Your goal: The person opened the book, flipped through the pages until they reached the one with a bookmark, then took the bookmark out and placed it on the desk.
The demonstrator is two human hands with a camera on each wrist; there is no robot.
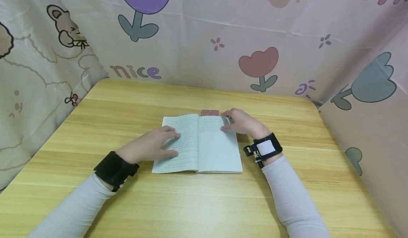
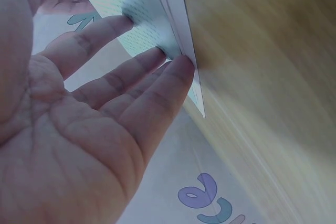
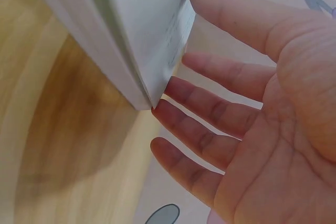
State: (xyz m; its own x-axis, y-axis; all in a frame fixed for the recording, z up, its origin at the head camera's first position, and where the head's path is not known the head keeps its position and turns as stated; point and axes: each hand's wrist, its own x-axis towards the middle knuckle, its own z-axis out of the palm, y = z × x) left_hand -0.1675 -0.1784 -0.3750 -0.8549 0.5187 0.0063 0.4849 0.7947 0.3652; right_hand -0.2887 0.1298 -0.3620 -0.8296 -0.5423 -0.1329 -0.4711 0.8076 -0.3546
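Observation:
An open notebook (image 1: pixel 220 153) lies on the table, its left page covered in lines of writing and its right page written only near the top. My left hand (image 1: pixel 153 144) rests on the left page with fingers spread; in the left wrist view the fingertips (image 2: pixel 181 66) touch the page near its edge. At the far right corner is my right hand (image 1: pixel 243 121), thumb over the right page. In the right wrist view, its fingers (image 3: pixel 210 108) extend loosely along the edge of the pages (image 3: pixel 152 35).
A small dark red, speckled flat piece (image 1: pixel 209 112) shows just behind the notebook's far edge. The wooden table (image 1: pixel 127 202) is bordered by a printed cloth (image 1: pixel 197 46) at the back and both sides. Each wrist wears a black strap (image 1: pixel 116 170).

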